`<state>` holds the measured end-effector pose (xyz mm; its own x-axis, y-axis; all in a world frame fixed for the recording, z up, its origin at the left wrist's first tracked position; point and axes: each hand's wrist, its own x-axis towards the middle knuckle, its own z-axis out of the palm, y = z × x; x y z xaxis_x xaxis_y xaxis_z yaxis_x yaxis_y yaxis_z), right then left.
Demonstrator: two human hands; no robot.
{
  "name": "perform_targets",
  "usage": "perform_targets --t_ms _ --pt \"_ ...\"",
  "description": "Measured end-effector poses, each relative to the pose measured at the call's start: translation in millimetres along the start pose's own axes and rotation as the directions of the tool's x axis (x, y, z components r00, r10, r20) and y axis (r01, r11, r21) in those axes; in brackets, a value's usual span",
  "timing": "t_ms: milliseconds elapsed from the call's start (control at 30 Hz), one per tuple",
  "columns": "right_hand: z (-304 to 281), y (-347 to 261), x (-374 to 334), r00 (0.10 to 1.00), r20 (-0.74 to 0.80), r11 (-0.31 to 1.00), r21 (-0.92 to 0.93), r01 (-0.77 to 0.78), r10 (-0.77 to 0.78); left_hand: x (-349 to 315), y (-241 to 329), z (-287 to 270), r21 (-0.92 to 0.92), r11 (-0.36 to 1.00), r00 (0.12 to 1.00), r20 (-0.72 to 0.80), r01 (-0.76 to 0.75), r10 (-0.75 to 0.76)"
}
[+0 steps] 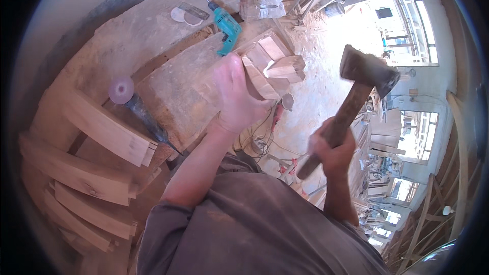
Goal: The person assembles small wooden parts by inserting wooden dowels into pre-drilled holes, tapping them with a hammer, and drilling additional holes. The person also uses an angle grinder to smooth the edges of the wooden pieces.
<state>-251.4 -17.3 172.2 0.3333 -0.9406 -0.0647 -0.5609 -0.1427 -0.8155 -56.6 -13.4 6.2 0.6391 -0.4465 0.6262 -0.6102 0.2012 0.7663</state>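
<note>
The right hand (333,147) was wrapped round the lower handle of a hammer (351,106), fingers and thumb curled about it, a short stub of wood showing below the fist. The hammer was raised on the right, its head beyond the hand on the far side. Its long axis slanted from near left to far right, and the head lay across the far end of the handle.

The left hand (238,94) was at the near left side of a wooden workpiece (259,77), its fingers close together and reaching far, its thumb spread to the right by the near end. Blur hid how firmly it gripped, so I could not tell. The workpiece was at the right part of the bench (175,74); its front board ran from far left to near right, and a thick stub (288,68) pointed right. A teal drill (226,28) lay just beyond the left hand.
</note>
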Motion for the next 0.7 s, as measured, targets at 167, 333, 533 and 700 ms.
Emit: perform_targets --t_ms 167,333,533,700 --pt "-3 -31 9 0.999 -0.038 0.988 -0.152 -0.022 0.016 -1 -3 1 -0.002 1.000 1.000 -0.029 0.003 -0.003" --pt "6 -39 20 0.992 0.102 0.861 -0.495 0.116 -0.075 -2 -6 3 -0.067 0.997 0.999 -0.020 0.047 -0.048" --pt "-44 -40 17 0.951 -0.261 0.983 -0.124 0.135 -0.164 -2 -5 11 -0.004 0.999 0.997 -0.066 -0.049 0.049" --pt "-121 -146 33 0.364 -0.549 0.591 -0.317 0.742 -0.752 -3 -12 5 0.001 1.000 1.000 -0.011 0.011 -0.011"
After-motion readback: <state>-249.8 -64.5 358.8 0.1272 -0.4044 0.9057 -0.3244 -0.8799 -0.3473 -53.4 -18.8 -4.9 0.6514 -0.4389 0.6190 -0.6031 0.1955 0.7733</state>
